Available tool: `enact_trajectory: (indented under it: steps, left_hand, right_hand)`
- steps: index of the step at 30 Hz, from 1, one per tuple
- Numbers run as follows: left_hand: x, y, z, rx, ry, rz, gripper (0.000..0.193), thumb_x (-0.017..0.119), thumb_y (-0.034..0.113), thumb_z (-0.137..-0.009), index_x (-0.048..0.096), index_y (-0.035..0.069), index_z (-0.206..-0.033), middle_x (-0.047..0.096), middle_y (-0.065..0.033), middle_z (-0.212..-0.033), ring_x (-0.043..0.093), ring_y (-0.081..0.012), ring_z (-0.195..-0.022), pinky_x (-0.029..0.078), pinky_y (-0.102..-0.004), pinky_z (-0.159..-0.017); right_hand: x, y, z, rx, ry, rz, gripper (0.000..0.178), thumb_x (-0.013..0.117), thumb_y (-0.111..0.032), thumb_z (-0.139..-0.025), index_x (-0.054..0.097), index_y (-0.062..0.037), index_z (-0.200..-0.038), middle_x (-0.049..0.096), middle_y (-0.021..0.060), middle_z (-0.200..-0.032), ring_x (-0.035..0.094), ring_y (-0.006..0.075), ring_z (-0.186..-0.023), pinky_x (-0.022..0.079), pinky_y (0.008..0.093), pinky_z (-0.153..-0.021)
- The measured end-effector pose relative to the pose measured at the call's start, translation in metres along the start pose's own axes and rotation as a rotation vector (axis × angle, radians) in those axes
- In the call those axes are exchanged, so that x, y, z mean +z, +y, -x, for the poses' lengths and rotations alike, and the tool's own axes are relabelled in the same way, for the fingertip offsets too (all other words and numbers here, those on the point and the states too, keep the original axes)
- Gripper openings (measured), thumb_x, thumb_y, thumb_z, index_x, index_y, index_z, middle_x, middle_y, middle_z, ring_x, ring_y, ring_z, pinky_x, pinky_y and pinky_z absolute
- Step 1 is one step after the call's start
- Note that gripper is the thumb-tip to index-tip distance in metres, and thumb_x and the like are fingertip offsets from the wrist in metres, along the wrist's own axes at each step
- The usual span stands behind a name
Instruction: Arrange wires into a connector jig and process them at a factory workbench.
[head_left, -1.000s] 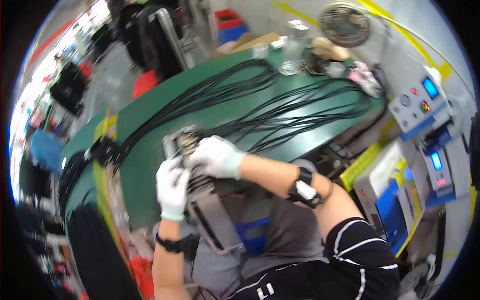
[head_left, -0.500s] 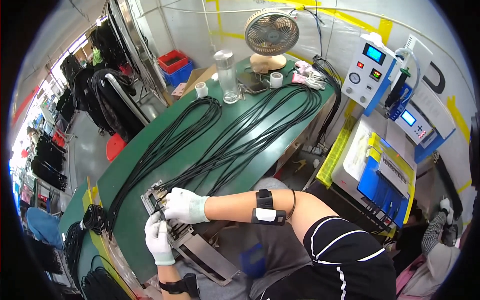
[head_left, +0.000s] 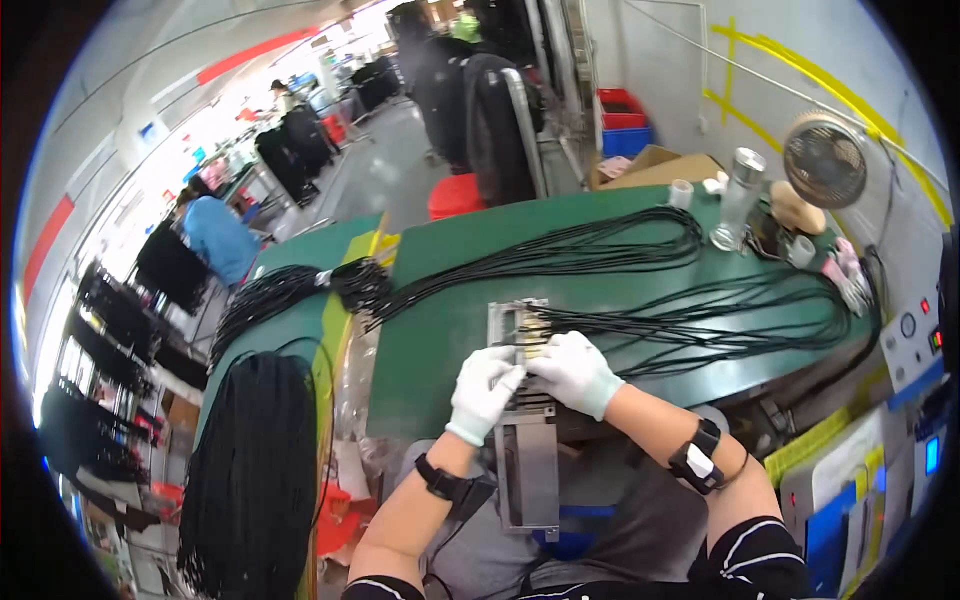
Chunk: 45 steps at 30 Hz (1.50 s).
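Note:
A long metal fixture (head_left: 527,470) with a slotted upper part lies over the table's near edge, its lower end above my lap. My left hand (head_left: 485,392), in a white glove, is closed in a pinch at the fixture's left side. My right hand (head_left: 575,372), gloved too, bends its fingers closed over the slots from the right. The fingertips of both hands almost meet; what they pinch is too small to make out. A bundle of black cables (head_left: 730,305) reaches the fixture from the right, its ends in the upper slots, partly behind my right hand.
Another looped black cable bundle (head_left: 600,245) crosses the green table (head_left: 440,390) behind the fixture. More black cables (head_left: 250,470) hang at the left. A glass bottle (head_left: 738,205), a tape roll (head_left: 681,193) and a fan (head_left: 824,160) stand far right. A blue-white machine (head_left: 912,340) is beside them.
My view has swung left, so the table and fixture appear straighter and the machine has shifted to the right rim. Both hands stay at the fixture's slots, fingertips close together.

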<state>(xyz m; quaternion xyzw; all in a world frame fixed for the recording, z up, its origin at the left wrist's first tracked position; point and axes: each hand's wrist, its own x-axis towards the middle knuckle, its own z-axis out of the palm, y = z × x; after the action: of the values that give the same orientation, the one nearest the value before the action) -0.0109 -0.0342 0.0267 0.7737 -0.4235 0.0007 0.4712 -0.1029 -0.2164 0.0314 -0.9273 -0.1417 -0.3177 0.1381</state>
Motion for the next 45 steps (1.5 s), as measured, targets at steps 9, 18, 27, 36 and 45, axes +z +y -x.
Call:
enact_trajectory:
  steps: [9,18,27,36,45]
  left_hand:
    - [-0.009,-0.007,-0.004,-0.055,0.063,0.058,0.022,0.067,0.020,-0.091,0.071,-0.001,-0.095,0.066,-0.0152,-0.118,0.060,-0.0272,-0.111,0.048,-0.0367,-0.095]
    - [-0.004,-0.025,-0.001,-0.165,0.193,0.060,0.025,0.071,0.017,-0.090,0.072,0.000,-0.107,0.069,-0.0133,-0.107,0.064,-0.0235,-0.103,0.050,-0.0346,-0.093]
    - [-0.003,-0.033,-0.010,-0.276,0.086,0.359,0.026,0.065,0.013,-0.096,0.067,-0.006,-0.114,0.067,-0.0110,-0.110,0.064,-0.0152,-0.088,0.053,-0.0292,-0.082]
    - [-0.003,-0.044,-0.004,-0.178,0.108,0.243,0.019,0.067,0.013,-0.093,0.069,-0.006,-0.099,0.067,-0.0145,-0.114,0.063,-0.0185,-0.097,0.049,-0.0316,-0.088]
    - [-0.009,-0.063,-0.012,-0.277,0.131,0.158,0.017,0.071,0.013,-0.089,0.067,-0.004,-0.086,0.065,-0.0171,-0.119,0.061,-0.0234,-0.106,0.045,-0.0346,-0.097]
  right_hand:
    - [-0.017,0.013,-0.005,0.100,-0.135,0.012,0.011,0.073,-0.027,-0.077,0.070,-0.0186,-0.083,0.068,-0.0009,-0.080,0.063,0.0218,-0.084,0.046,0.0376,-0.074]
    - [-0.018,0.029,0.006,0.241,-0.102,-0.295,0.016,0.070,-0.029,-0.079,0.073,-0.0147,-0.087,0.069,0.0068,-0.082,0.063,0.0316,-0.082,0.051,0.0450,-0.075]
    - [-0.016,0.031,0.004,0.232,-0.120,-0.233,0.017,0.074,-0.030,-0.076,0.072,-0.0158,-0.084,0.069,0.0053,-0.081,0.063,0.0291,-0.085,0.049,0.0430,-0.077]
    - [-0.015,0.021,0.006,0.250,-0.102,-0.145,0.014,0.075,-0.028,-0.075,0.069,-0.0153,-0.078,0.066,0.0028,-0.079,0.061,0.0264,-0.087,0.048,0.0401,-0.078]
    - [-0.015,0.034,0.005,0.291,-0.142,-0.138,0.015,0.076,-0.029,-0.071,0.075,-0.0196,-0.082,0.071,0.0024,-0.079,0.065,0.0270,-0.086,0.050,0.0401,-0.077]
